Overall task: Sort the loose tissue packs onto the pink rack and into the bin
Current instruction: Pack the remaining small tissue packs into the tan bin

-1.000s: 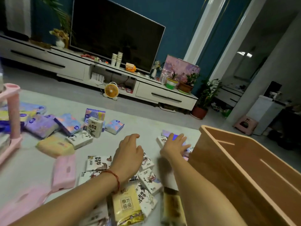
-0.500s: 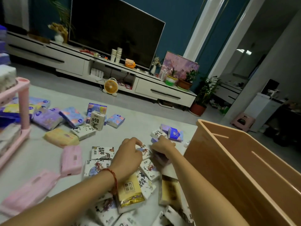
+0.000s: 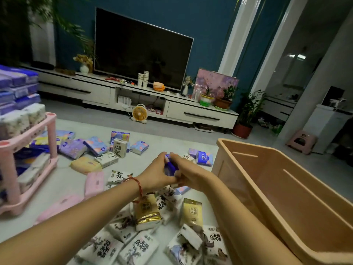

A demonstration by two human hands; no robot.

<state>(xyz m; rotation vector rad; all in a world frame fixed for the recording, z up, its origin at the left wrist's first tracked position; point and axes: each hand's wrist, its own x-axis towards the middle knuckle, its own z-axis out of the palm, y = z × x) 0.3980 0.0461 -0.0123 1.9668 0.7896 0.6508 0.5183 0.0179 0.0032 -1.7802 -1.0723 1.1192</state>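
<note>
Both hands meet above the floor around a small stack of tissue packs [image 3: 170, 167], its top one blue and purple. My left hand [image 3: 155, 174] grips the stack from the left and my right hand [image 3: 188, 174] grips it from the right. Several loose tissue packs lie on the floor under my arms, among them a gold one [image 3: 147, 213] and white printed ones [image 3: 138, 247]. The pink rack [image 3: 28, 134] stands at the left, holding stacked packs on its shelves. The tan bin [image 3: 286, 192] sits at the right, its visible inside bare.
More packs are spread near the rack, including purple ones [image 3: 73, 148], a yellow one [image 3: 85, 165] and pink ones [image 3: 94, 181]. A blue pack [image 3: 204, 157] lies close to the bin. A TV stand [image 3: 133, 96] and a small fan [image 3: 140, 113] sit beyond.
Both hands reached down to the packs near the bin, closed on a small stack, and have now lifted it off the floor. The view has tilted up and left.
</note>
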